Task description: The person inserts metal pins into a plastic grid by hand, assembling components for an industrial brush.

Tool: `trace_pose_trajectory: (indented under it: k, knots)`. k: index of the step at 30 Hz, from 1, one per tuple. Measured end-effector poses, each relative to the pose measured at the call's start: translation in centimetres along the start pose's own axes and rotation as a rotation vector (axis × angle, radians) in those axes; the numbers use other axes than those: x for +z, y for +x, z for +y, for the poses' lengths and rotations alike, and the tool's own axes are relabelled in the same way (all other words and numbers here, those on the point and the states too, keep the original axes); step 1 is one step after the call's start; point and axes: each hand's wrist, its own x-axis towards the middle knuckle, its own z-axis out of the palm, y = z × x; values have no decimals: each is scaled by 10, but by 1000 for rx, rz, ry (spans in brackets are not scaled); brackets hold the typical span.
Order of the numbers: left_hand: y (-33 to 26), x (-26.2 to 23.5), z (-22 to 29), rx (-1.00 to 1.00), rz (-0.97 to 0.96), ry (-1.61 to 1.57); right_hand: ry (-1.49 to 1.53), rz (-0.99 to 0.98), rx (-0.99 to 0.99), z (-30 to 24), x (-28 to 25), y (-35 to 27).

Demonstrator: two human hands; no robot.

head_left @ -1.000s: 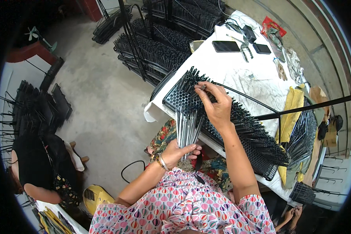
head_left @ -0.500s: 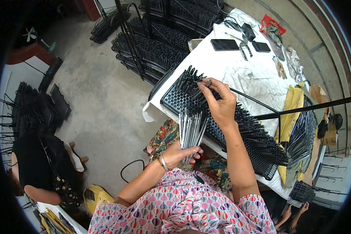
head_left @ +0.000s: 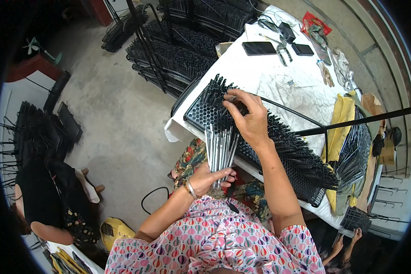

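Note:
My left hand [head_left: 211, 178] is closed around a fanned bundle of thin silver rods [head_left: 220, 148], held upright in front of the rack. Beyond it, my right hand [head_left: 251, 114] pinches the end of what looks like a thin rod, mostly hidden by the fingers, over the black perforated rack [head_left: 197, 114]. Rows of black rods [head_left: 301, 157] stand in the rack's holes, to the right of that hand and beneath my forearm. Another cluster of black rods [head_left: 217, 89] stands at the rack's far left end, beside my fingertips.
The rack lies on a white-covered table [head_left: 278, 86]. A phone [head_left: 259, 48], pliers [head_left: 283, 55] and a glove [head_left: 325, 73] lie farther back. A black bar [head_left: 374, 122] crosses at right. Loaded racks [head_left: 169, 50] stand on the floor. Other people sit left and lower right.
My right hand has shifted slightly left, toward the far-left cluster of rods. The left hand keeps its bundle, and the whole view has moved a little.

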Motion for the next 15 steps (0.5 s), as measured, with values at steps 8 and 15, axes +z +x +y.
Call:
trace_pose_trajectory:
  k: [8, 15]
  knots:
    - [4, 4, -4, 71, 11, 33, -275, -95, -336, 0, -3, 0]
    - [-4, 3, 0, 99, -10, 46, -84, 104, 109, -23, -41, -28]
